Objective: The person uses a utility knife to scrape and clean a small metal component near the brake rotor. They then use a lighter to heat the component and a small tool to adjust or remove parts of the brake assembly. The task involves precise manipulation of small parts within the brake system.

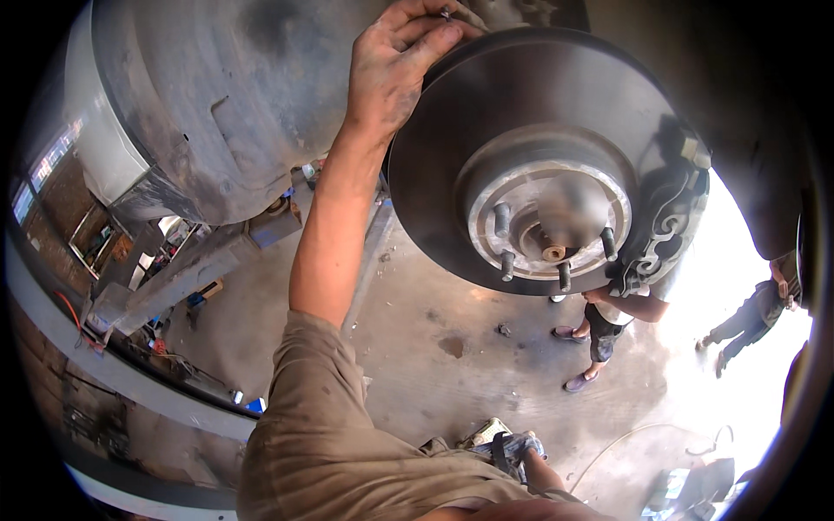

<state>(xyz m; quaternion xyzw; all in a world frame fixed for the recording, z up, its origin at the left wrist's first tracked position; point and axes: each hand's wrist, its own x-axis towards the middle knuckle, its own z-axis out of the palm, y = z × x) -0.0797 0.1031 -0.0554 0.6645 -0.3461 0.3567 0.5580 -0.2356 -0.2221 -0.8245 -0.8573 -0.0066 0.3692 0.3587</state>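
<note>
My left hand (401,65) is raised at the top, its fingers closed by the upper left edge of a dark brake disc (539,95). A small dark piece (446,14) shows between thumb and fingers; its kind is too small to make out. In the disc's middle sits the hub face (486,201) with several studs (507,265); a blurred patch covers part of it. A brake caliper bracket (665,234) hugs the disc's lower right side. My right hand cannot be made out.
Left of my arm hangs a scuffed wheel-arch liner (226,104). Beyond the disc stands a person in dark shorts (604,334), upper body hidden; another person (751,317) is at the far right. A hose (621,438) lies on the floor. Metal rails (139,369) run at lower left.
</note>
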